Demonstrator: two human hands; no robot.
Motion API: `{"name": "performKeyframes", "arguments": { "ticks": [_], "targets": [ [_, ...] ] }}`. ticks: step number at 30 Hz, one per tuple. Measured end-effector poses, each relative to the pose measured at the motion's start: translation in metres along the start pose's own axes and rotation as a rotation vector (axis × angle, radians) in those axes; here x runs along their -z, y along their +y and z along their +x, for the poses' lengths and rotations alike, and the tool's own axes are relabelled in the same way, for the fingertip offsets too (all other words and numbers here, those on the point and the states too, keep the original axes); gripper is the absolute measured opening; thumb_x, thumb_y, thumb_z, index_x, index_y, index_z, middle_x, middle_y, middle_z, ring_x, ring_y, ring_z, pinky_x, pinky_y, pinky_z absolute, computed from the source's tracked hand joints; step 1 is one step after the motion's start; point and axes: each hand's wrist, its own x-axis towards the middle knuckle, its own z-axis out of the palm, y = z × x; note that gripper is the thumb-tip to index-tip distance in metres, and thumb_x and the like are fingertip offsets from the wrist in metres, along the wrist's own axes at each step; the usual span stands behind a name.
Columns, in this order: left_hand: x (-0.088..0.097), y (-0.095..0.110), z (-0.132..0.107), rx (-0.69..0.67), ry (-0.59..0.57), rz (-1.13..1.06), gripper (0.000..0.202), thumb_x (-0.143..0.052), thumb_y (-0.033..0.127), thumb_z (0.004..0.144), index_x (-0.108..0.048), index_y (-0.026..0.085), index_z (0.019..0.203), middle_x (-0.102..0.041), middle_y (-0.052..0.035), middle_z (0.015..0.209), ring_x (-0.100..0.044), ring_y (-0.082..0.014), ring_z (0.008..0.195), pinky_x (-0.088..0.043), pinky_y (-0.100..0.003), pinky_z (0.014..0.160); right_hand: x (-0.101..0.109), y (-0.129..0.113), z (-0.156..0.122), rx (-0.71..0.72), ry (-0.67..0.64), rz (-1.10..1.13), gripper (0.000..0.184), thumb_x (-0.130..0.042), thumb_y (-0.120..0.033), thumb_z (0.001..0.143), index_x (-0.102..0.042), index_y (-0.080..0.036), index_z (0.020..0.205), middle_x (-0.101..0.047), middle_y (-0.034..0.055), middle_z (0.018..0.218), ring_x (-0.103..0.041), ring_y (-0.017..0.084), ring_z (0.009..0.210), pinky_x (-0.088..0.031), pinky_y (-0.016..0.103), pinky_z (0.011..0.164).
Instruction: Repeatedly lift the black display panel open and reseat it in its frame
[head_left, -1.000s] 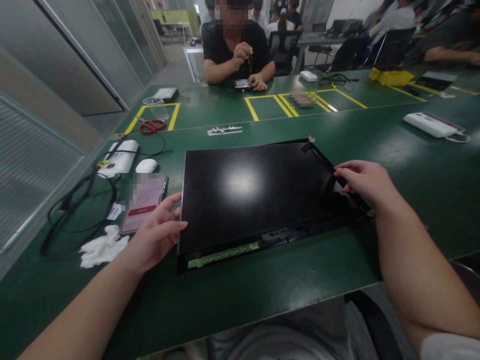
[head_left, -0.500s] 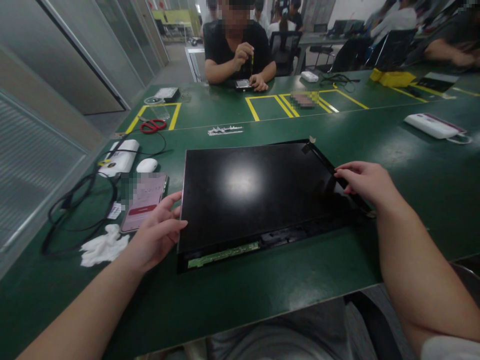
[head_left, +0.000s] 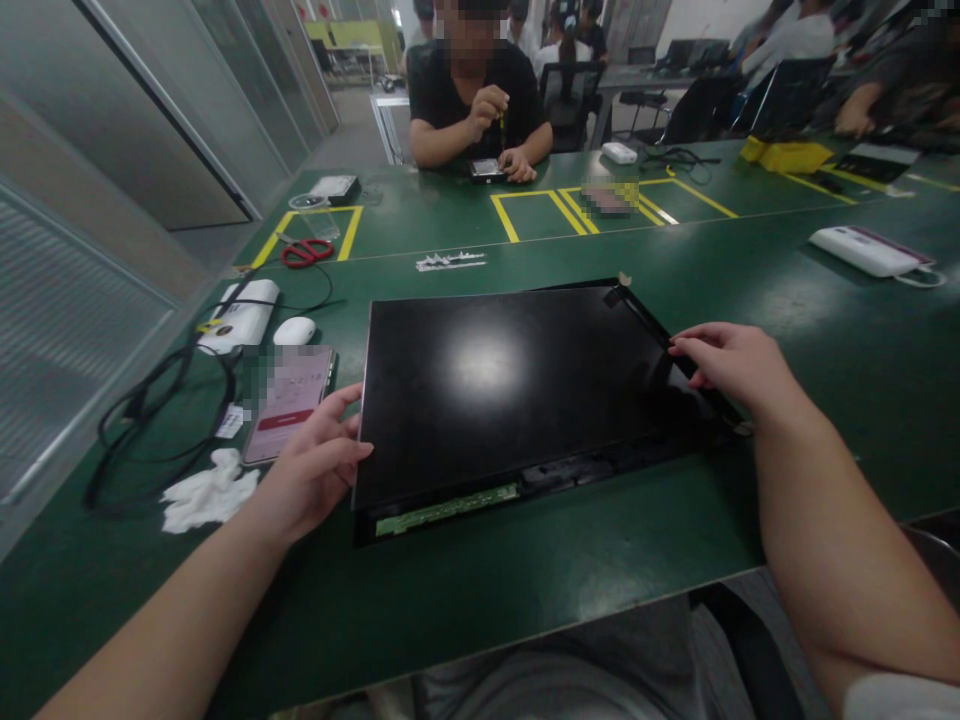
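Note:
A large black display panel (head_left: 510,385) lies flat on the green table (head_left: 480,570), with a green circuit strip (head_left: 446,508) showing along its near edge. My left hand (head_left: 315,470) grips the panel's left edge, thumb on top and fingers curled at the side. My right hand (head_left: 731,365) holds the panel's right edge, fingers pressed against the black frame strip (head_left: 660,335) that runs along that side.
A phone (head_left: 289,400), white mouse (head_left: 294,330), white power bank (head_left: 238,315), black cable loop (head_left: 150,420) and white cloth (head_left: 206,490) lie to the left. Red scissors (head_left: 304,252) and a white device (head_left: 862,248) sit farther off. A person in black works across the table.
Both hands stay on the panel's edges. The panel's left side has shifted very slightly; otherwise nothing has visibly moved.

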Motion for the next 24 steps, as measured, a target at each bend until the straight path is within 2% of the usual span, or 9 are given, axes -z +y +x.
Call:
{"name": "performKeyframes", "arguments": {
  "ticks": [4,8,15,21,24],
  "targets": [
    [0.0002,0.0000,-0.0007,0.005,0.012,0.006,0.075,-0.086,0.006,0.069,-0.063,0.024,0.138,-0.086,-0.0028,0.101,-0.085,-0.0264,0.088,-0.071,-0.032,0.074,-0.0026,0.0051,0.0038,0.024,0.008,0.019,0.030,-0.067,-0.039,0.086,-0.083,-0.023,0.105,-0.076,0.0056,0.072,-0.072,0.022,0.062,-0.059,0.039,0.072],
    [0.0012,0.0000,-0.0008,0.008,-0.005,0.003,0.075,-0.086,0.006,0.071,-0.063,0.025,0.140,-0.086,-0.0030,0.102,-0.085,-0.0263,0.089,-0.071,-0.033,0.078,-0.0055,0.0087,0.0074,0.021,-0.009,0.037,0.033,-0.067,-0.041,0.086,-0.083,-0.024,0.109,-0.077,0.0054,0.076,-0.072,0.022,0.062,-0.058,0.037,0.067],
    [0.0008,-0.0004,-0.0005,0.015,-0.032,0.010,0.076,-0.088,0.009,0.074,-0.063,0.026,0.143,-0.086,-0.0043,0.107,-0.085,-0.0267,0.091,-0.070,-0.031,0.076,-0.0043,0.0027,0.0025,0.003,0.000,-0.017,0.032,-0.066,-0.040,0.089,-0.084,-0.025,0.111,-0.067,0.0025,0.058,-0.075,0.026,0.066,-0.060,0.041,0.076],
    [-0.0014,-0.0003,-0.0003,0.012,0.009,0.011,0.076,-0.089,0.008,0.068,-0.063,0.024,0.138,-0.086,-0.0042,0.102,-0.084,-0.0280,0.090,-0.070,-0.033,0.074,-0.0034,0.0048,0.0046,-0.003,-0.003,-0.028,0.033,-0.067,-0.039,0.089,-0.084,-0.023,0.112,-0.067,0.0028,0.059,-0.073,0.025,0.064,-0.059,0.038,0.072],
    [-0.0023,0.0001,-0.0003,0.004,0.032,0.008,0.076,-0.088,0.007,0.065,-0.063,0.023,0.134,-0.086,-0.0033,0.099,-0.085,-0.0286,0.090,-0.071,-0.035,0.079,-0.0028,0.0043,0.0038,0.004,-0.008,0.015,0.030,-0.066,-0.039,0.088,-0.084,-0.024,0.108,-0.074,0.0046,0.070,-0.072,0.023,0.063,-0.060,0.038,0.071]
  ]
}}
